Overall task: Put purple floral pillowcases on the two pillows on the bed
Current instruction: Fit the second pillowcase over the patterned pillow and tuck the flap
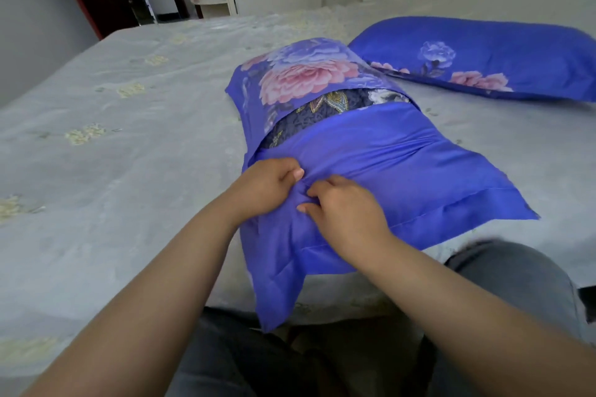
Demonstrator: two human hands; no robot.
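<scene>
In the frame's centre, the left hand and right hand both pinch the plain flap of the second pillowcase; the pillow shows through the gap. Next, I think, the flap must go over it. The finished pillow lies upper right on the bed.

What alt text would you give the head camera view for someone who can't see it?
Left hand and right hand pinch the purple floral pillowcase over a near pillow, whose dark patterned inner cover shows through a gap. A second cased pillow lies behind on the grey bed.
</scene>
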